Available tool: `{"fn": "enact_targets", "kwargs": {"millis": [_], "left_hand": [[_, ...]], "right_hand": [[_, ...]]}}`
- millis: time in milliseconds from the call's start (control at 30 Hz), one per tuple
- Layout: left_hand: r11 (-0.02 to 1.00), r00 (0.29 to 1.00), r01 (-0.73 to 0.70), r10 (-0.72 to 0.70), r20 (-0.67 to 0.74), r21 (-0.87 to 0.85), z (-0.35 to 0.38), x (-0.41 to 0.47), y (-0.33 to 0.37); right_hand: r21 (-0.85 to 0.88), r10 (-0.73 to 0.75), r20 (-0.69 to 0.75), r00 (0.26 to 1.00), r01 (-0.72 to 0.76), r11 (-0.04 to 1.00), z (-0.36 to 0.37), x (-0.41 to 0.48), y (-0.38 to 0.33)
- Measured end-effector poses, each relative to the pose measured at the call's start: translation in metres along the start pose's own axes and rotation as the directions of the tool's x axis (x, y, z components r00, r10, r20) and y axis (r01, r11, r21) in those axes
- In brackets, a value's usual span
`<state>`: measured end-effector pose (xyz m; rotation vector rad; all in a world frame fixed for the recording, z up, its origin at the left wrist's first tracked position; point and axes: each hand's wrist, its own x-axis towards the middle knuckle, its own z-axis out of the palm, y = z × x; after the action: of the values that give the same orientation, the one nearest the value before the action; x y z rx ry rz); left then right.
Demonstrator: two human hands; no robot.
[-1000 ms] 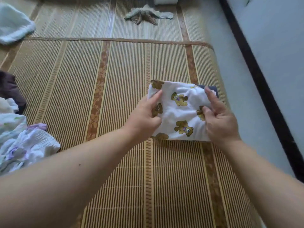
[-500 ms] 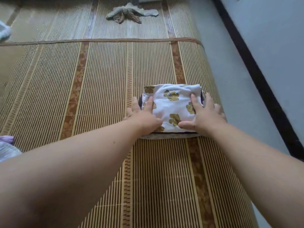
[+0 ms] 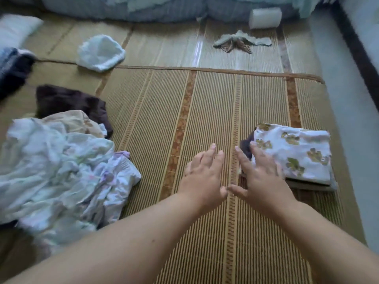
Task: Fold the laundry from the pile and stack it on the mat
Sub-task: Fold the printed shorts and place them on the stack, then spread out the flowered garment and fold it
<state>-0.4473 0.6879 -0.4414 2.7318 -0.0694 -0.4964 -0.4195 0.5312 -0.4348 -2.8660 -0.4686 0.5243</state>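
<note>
- The folded bear-print cloth [image 3: 293, 154] lies just right of the right hand [image 3: 260, 175], topping a small stack [image 3: 307, 186] of darker folded pieces on the mat [image 3: 205, 111].
- The right hand is flat, its fingers straight and spread, and it grips nothing. Its fingertips overlap the stack's left edge, but blur hides whether they press on it.
- The left hand [image 3: 203, 175] hovers over bare mat just left of the right hand, fingers straight and close together, holding nothing. The two thumbs nearly meet.
- The laundry pile [image 3: 57, 171], pale and crumpled, sits well to the left of the left hand.
- A dark brown garment [image 3: 69, 101] lies beyond the pile, partly under it.
- Far ahead of the left hand is a white rounded cloth [image 3: 100, 52].
- Far ahead of the right hand a grey-brown crumpled cloth [image 3: 240, 43] lies on the mat, with a white roll [image 3: 265, 17] just past it.
- Blue bedding [image 3: 164, 7] runs along the far edge.
</note>
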Motion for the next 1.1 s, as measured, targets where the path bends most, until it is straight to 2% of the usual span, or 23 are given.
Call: {"fn": "enact_targets", "kwargs": {"millis": [133,267,400,533,633,700,800,833,867,900,967,1033,1100], "left_hand": [[0.977,0.979,0.205,-0.206,0.002,0.056,-0.014,-0.064,-0.1],[0.893,0.897,0.442,-0.44,-0.047,0.081,-0.018,-0.121,-0.205],[0.845,0.846,0.533,-0.533,-0.007,0.046,-0.014,-0.156,-0.286],[0.841,0.852,0.508,-0.523,-0.04,-0.185,-0.001,-0.163,-0.335],[0.839,0.86,0.465,-0.504,-0.08,-0.281,0.003,-0.159,-0.346],[0.822,0.854,0.436,-0.507,-0.121,-0.366,-0.002,-0.159,-0.344],[0.803,0.871,0.268,-0.439,-0.223,-0.532,-0.031,-0.171,-0.327],[0.777,0.879,0.209,-0.415,-0.233,-0.593,-0.046,-0.178,-0.32],[0.739,0.891,0.156,-0.391,-0.23,-0.655,-0.061,-0.186,-0.313],[0.712,0.901,0.107,-0.365,-0.236,-0.694,-0.07,-0.193,-0.309],[0.773,0.902,0.043,-0.302,-0.307,-0.633,-0.086,-0.204,-0.303],[0.883,0.892,0.043,-0.244,-0.381,-0.467,-0.094,-0.209,-0.3],[0.942,0.88,0.059,-0.206,-0.428,-0.332,-0.097,-0.209,-0.298]], "right_hand": [[0.067,-0.134,0.045,0.99,0.131,0.989,0.023,0.001,-0.097],[0.178,-0.271,0.121,0.955,0.248,0.952,0.058,0.01,-0.193],[0.225,-0.355,0.187,0.916,0.312,0.923,0.099,0.034,-0.265],[0.199,-0.355,0.22,0.909,0.314,0.928,0.123,0.066,-0.313],[0.194,-0.275,0.214,0.937,0.235,0.952,0.133,0.088,-0.334],[0.27,-0.23,0.227,0.946,0.166,0.948,0.133,0.094,-0.342],[0.323,-0.247,0.16,0.956,0.185,0.928,0.109,0.083,-0.347],[0.392,-0.238,0.137,0.961,0.168,0.904,0.095,0.076,-0.349],[0.529,-0.224,0.123,0.967,0.127,0.839,0.079,0.067,-0.349],[0.705,-0.203,0.128,0.971,0.055,0.707,0.062,0.055,-0.351],[0.915,-0.179,0.132,0.975,-0.051,0.4,0.023,0.034,-0.351],[0.979,-0.183,0.075,0.98,-0.037,0.201,-0.009,0.016,-0.345],[1.0,-0.167,0.027,0.986,-0.029,-0.01,-0.039,0.003,-0.336]]}}
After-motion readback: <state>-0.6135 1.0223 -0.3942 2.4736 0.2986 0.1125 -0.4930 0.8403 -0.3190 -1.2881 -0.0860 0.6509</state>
